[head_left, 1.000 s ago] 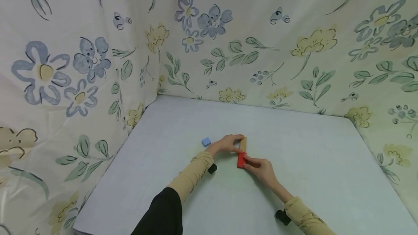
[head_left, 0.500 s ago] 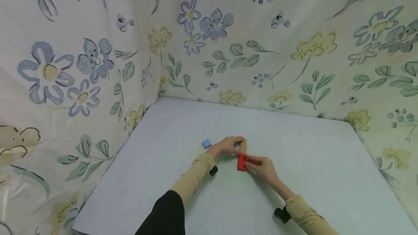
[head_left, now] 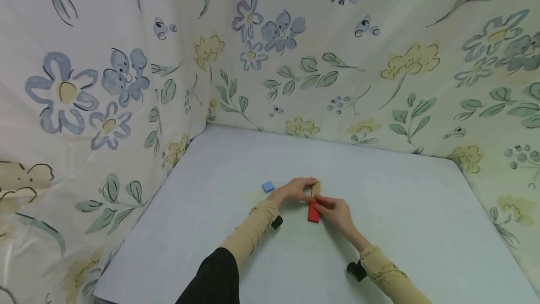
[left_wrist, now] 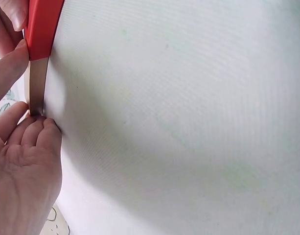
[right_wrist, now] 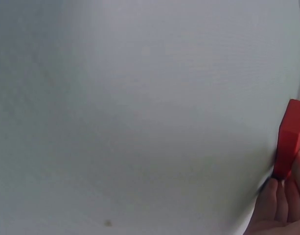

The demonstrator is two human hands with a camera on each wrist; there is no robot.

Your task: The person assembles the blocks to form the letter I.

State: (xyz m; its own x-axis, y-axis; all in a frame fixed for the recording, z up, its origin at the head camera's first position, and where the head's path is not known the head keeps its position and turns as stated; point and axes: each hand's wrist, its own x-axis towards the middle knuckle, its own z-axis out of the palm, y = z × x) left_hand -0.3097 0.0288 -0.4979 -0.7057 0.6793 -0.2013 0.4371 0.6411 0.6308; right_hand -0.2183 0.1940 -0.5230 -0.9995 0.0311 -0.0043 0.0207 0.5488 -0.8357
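Gripping tan wooden block [head_left: 316, 189] in left hand [head_left: 295, 189], pinching red block [head_left: 313, 213] in right hand [head_left: 339, 213], end to end. Since earlier, shifted right grip nearer tan.

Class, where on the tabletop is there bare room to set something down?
Bare tabletop lies right of the right hand, between the wooden block and the curtain, left of the blue block, and between the tan sleeves. It is crowded in the middle, where the left hand and right hand are at the wooden block and red block.
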